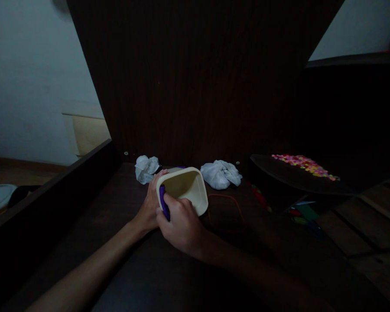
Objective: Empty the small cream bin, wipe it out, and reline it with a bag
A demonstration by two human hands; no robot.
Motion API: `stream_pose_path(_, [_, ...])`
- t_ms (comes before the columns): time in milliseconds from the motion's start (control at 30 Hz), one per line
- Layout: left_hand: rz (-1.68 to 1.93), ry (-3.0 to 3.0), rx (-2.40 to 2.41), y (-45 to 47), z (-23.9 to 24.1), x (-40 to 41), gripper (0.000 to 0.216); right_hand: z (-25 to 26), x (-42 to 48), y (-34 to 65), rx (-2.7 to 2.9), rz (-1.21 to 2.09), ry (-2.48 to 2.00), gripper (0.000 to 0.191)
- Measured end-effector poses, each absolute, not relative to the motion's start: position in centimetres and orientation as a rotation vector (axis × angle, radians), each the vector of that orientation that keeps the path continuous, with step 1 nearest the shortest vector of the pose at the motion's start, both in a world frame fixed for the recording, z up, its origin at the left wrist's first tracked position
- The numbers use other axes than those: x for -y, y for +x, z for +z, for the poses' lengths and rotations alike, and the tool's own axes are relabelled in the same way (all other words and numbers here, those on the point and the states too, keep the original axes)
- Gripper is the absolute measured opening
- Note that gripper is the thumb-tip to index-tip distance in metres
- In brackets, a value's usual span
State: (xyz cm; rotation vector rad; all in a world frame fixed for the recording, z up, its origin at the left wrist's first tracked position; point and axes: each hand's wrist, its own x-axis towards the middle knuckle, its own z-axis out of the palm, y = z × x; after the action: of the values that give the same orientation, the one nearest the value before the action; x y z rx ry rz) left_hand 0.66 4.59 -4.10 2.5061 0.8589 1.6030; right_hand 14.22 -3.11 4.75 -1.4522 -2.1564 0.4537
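Note:
A cream square plastic container [186,187] is tilted with its open mouth towards me, above a dark wooden surface [123,203]. My left hand [148,208] wraps round its left side from behind. My right hand [181,224] grips its near edge, fingers closed, with a purple strip [163,203] showing under the thumb. Whether the purple piece is a lid or a seal I cannot tell. The container looks empty inside.
Two crumpled white tissues or bags [146,168] [221,174] lie behind the container against a dark upright panel [198,78]. An orange ring [226,213] lies to the right. A dark tray with coloured beads [303,164] sits further right. A raised dark rail [52,190] runs along the left.

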Motion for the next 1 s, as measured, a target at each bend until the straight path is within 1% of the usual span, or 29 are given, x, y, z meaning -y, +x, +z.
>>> stream_pose_path(67, [1.603, 2.508, -0.814, 0.7, -4.0, -4.7, 0.075, 4.3, 3.5, 14.4, 2.102, 0.442, -1.486, 0.023])
stream_pose_path(200, [1.686, 2.490, -0.755, 1.2, -4.1, -4.9, 0.068, 3.7, 4.4, 15.1, 2.066, 0.444, -1.481, 0.023])
stream_pose_path(267, [1.689, 2.502, -0.766, 1.3, -4.1, -5.0, 0.069, 3.7, 4.9, 15.3, 2.097, 0.482, -1.448, 0.022])
stream_pose_path(333, [1.655, 2.531, -0.770, 1.2, -3.9, -5.0, 0.077, 3.8, 5.2, 15.4, 2.145, 0.509, -1.423, 0.020])
stream_pose_path(433, [1.558, 2.554, -0.738, 0.6, -3.3, -4.8, 0.094, 3.7, 5.6, 15.4, 2.219, 0.503, -1.371, 0.023])
stream_pose_path(533, [1.461, 2.541, -0.714, -0.1, -2.8, -4.7, 0.096, 3.3, 5.7, 15.7, 2.305, 0.450, -1.209, 0.030])
stream_pose_path(667, [1.404, 2.556, -0.700, -0.8, -2.3, -4.8, 0.094, 3.1, 5.7, 16.8, 2.460, 0.301, -0.963, 0.046])
stream_pose_path(800, [1.370, 2.599, -0.651, -0.9, -2.0, -5.0, 0.100, 3.7, 5.9, 18.1, 2.584, 0.152, -0.939, 0.058])
stream_pose_path(867, [1.376, 2.615, -0.646, -0.8, -2.0, -5.0, 0.103, 4.4, 6.1, 18.5, 2.626, 0.121, -0.995, 0.055])
stream_pose_path(933, [1.383, 2.632, -0.638, -0.6, -2.0, -4.9, 0.108, 5.1, 6.3, 18.9, 2.668, 0.116, -1.029, 0.041])
stream_pose_path(1000, [1.388, 2.628, -0.626, -0.5, -2.0, -4.8, 0.112, 5.5, 6.4, 19.3, 2.695, 0.121, -1.022, 0.032])
